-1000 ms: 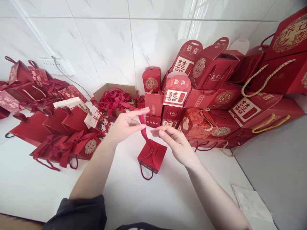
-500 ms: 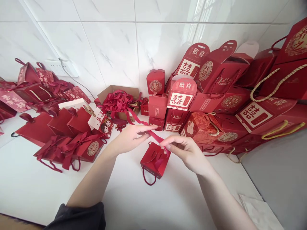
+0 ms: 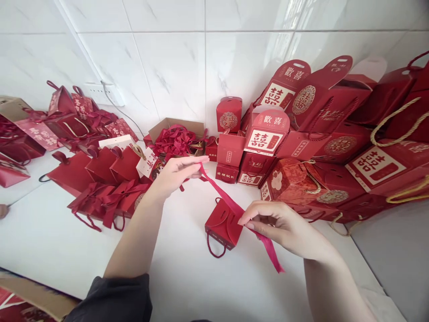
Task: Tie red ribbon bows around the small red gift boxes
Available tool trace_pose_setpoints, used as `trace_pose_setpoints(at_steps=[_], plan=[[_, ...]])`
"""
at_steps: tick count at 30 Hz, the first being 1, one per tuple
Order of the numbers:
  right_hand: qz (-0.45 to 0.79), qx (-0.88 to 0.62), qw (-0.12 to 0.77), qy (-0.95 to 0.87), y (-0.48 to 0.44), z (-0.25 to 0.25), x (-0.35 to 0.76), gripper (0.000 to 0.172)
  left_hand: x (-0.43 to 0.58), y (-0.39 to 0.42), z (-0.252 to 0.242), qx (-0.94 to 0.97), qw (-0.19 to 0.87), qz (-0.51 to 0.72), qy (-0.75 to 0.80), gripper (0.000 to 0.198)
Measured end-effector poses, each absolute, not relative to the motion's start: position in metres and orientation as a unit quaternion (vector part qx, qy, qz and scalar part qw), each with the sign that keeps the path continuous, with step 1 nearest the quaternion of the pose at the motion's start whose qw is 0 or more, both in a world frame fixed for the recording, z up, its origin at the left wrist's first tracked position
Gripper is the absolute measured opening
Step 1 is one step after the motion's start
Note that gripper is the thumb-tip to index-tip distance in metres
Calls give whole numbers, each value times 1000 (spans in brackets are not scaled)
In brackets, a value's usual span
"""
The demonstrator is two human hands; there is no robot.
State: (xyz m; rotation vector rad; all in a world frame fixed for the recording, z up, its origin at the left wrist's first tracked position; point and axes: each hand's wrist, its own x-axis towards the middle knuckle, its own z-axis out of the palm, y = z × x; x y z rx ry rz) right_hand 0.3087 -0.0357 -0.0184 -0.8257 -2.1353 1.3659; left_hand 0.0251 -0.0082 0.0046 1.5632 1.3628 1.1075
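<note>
A red ribbon runs taut between my two hands above a small red gift box with a cord handle on the white table. My left hand pinches the ribbon's upper end, up and left of the box. My right hand pinches the ribbon lower down, just right of the box, and the loose tail hangs past my fingers toward the table.
An open cardboard box full of red ribbons sits behind my left hand. Red paper bags with bows lie at the left. Stacked red gift boxes and bags fill the right and back against the tiled wall.
My right hand has slid down and to the right along the ribbon, drawing it out straight. My left hand has stayed up near the ribbon box. The view has shifted slightly.
</note>
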Motion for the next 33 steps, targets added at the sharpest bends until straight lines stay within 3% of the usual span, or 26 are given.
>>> trace_pose_setpoints(at_steps=[7,9,11,15,23,26,30,33], plan=[[456,-181,73,-868,-43,-19,307,21,41,-4,-6,527,498,510,464,41],[451,-173,72,-873,-42,-15,312,15,49,-8,-6,545,513,500,435,43],[455,-231,138,-849,-38,-13,314,14,59,-16,-5,576,524,473,413,57],[478,-342,301,-752,-29,-23,300,32,83,-36,-4,645,506,415,394,90],[683,-292,433,-511,-19,-49,275,20,101,-39,-18,692,483,352,404,97],[710,-298,484,-416,-13,-47,282,22,93,-31,-19,667,492,356,432,84],[663,-337,557,-369,-6,-43,296,28,81,-22,-15,671,512,276,459,25],[627,-350,594,-362,-1,-39,304,25,78,-19,-11,684,525,227,454,25]])
